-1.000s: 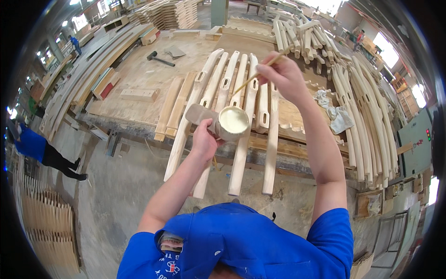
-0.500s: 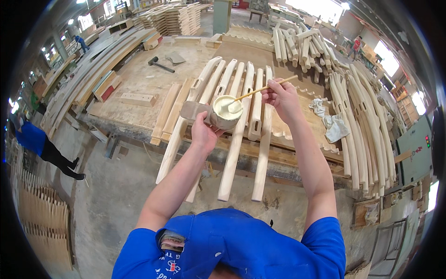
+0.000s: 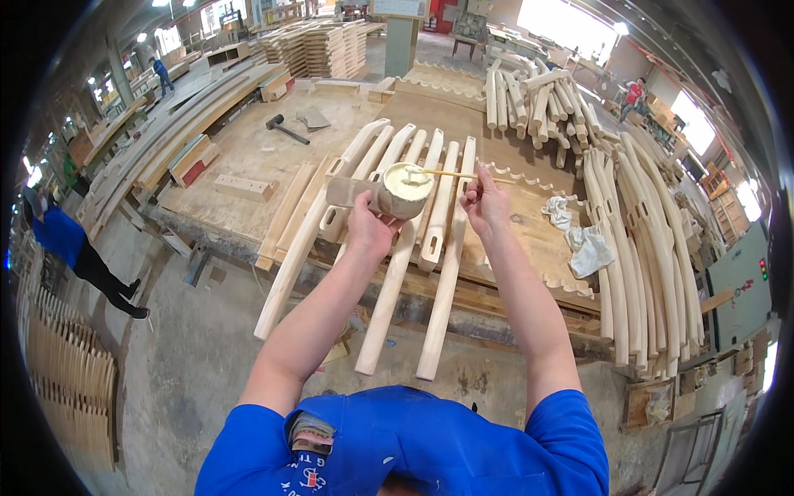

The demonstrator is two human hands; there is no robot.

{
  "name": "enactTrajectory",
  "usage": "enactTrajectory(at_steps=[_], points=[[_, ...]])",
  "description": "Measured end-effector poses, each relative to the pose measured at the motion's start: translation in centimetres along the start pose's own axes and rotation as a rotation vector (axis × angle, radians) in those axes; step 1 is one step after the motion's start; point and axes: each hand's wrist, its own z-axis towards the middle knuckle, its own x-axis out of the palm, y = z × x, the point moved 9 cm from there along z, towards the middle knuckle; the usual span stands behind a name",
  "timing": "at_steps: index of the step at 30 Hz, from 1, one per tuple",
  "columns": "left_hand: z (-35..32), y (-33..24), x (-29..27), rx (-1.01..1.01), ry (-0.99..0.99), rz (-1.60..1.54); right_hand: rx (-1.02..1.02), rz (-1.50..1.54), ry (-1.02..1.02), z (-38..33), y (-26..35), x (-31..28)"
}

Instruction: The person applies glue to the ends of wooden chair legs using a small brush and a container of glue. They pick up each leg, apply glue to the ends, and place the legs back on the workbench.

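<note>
My left hand (image 3: 370, 227) is closed round a round cup (image 3: 403, 198) with a flat wooden handle (image 3: 351, 193). Pale cream paste (image 3: 405, 176) fills the cup. In the fingers of my right hand (image 3: 487, 202) is a thin wooden stick (image 3: 455, 174), held almost level, its tip in the paste. Below both hands lie several pale wooden chair legs (image 3: 387, 302) with slots cut near their ends, their near ends jutting past the table edge. One slotted piece (image 3: 433, 240) lies between my hands.
A black mallet (image 3: 285, 129) and a flat scraper-like plate (image 3: 313, 118) lie on the worktable (image 3: 240, 149). White rags (image 3: 590, 250) rest at right beside stacked curved wooden parts (image 3: 641, 264). More pieces (image 3: 538, 95) are heaped behind. A person in blue (image 3: 62, 240) stands at far left.
My right hand has come down and slightly left, bringing the stick from a slant to nearly level. The cup has moved slightly left. The view has shifted a little.
</note>
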Motion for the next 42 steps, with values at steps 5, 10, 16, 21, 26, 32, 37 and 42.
enactTrajectory(at_steps=[5,10,16,21,26,32,37,42], points=[[-0.1,1.1,1.2,0.020,-0.030,0.002,0.042,-0.011,0.040,1.1,0.3,-0.1],[0.7,1.2,0.2,0.013,-0.067,0.001,0.046,-0.022,0.103,2.3,1.4,0.5],[-4.0,2.4,-3.1,-0.061,-0.030,0.101,-0.313,-0.371,0.088,3.8,6.6,1.5],[-9.3,4.5,-4.9,-0.164,0.047,0.122,-0.524,-0.756,0.120,3.9,7.6,3.8],[-10.7,5.1,-6.7,-0.131,0.009,0.222,-0.644,-1.003,0.118,3.9,6.8,5.6],[-10.4,5.2,-7.3,-0.132,0.009,0.196,-0.668,-1.049,0.134,4.8,5.2,5.8],[-10.7,4.7,-6.3,-0.191,0.011,0.277,-0.640,-1.150,0.226,5.0,2.6,6.9],[-10.0,5.0,-6.7,-0.274,0.082,0.338,-0.765,-1.244,0.332,5.3,2.4,9.1]])
